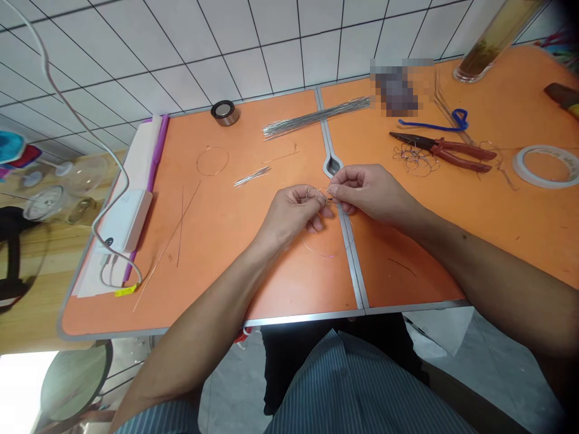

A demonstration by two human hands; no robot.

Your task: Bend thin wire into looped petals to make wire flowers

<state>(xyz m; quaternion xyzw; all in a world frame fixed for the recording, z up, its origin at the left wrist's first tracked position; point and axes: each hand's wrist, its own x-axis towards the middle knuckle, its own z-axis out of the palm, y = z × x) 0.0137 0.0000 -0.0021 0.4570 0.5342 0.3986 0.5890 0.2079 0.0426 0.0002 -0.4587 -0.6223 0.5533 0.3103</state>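
Over the middle of the orange table, my left hand (301, 208) pinches a small piece of looped thin wire (313, 193) between thumb and fingers. My right hand (362, 190) closes on the right side of the same wire, its fingertips almost touching the left ones. A thin curved strand (316, 250) hangs below my hands. Fingers cover much of the bent wire, so its full shape is hidden. Left of my hands lies a small bundle of short wires (252, 177). Farther back is a longer bundle of straight wires (312, 119).
Red-handled pliers (456, 154), tangled wire (416, 160), a blue bent tool (434, 125) and a roll of clear tape (520, 169) lie to the right. Dark tape (225, 113) and a wire ring (212, 161) are at back left. A white power bank (129, 223) with a cable sits left.
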